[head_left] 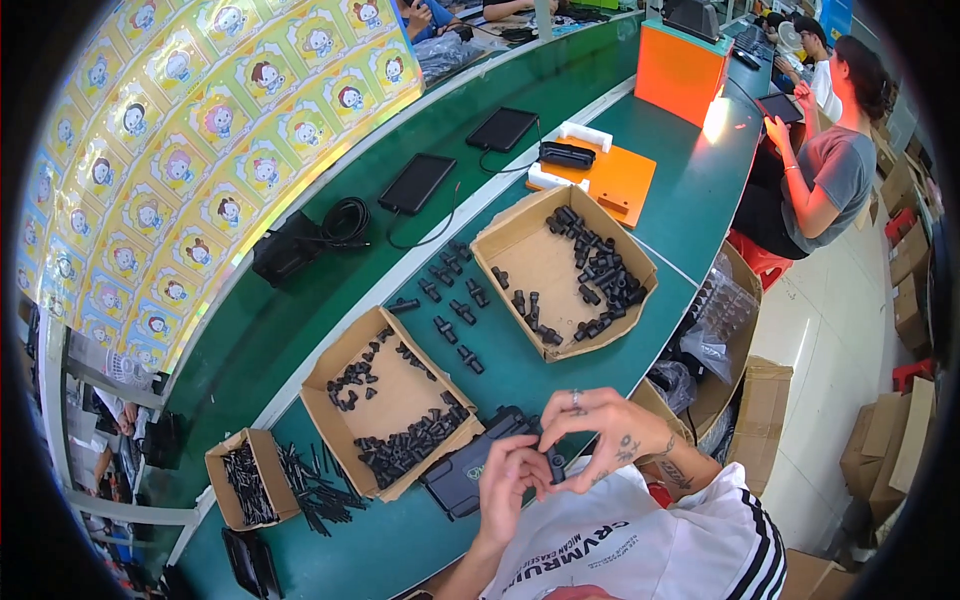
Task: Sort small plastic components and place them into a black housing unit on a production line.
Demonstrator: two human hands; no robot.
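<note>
Above the white shirt, both my hands are brought together on a small black plastic fitting (557, 464). My left hand (510, 487) has its fingers curled against the near side of the fitting. My right hand (608, 432) pinches it from above and the right. Just left of the hands lies a black plastic case (462, 487), partly covered by them. Beyond it, a cardboard tray (392, 345) holds many small black pieces. Another cardboard tray (515, 318) contains black fittings, and several similar fittings (462, 312) are laid out on the table between the trays.
A small carton (283, 470) of thin black sticks stands left, with loose sticks (318, 490) beside it. Two black panels (418, 183) with cables lie on the green conveyor belt. An orange board (630, 178) and orange box (682, 72) are farther off. A co-worker (835, 170) sits right.
</note>
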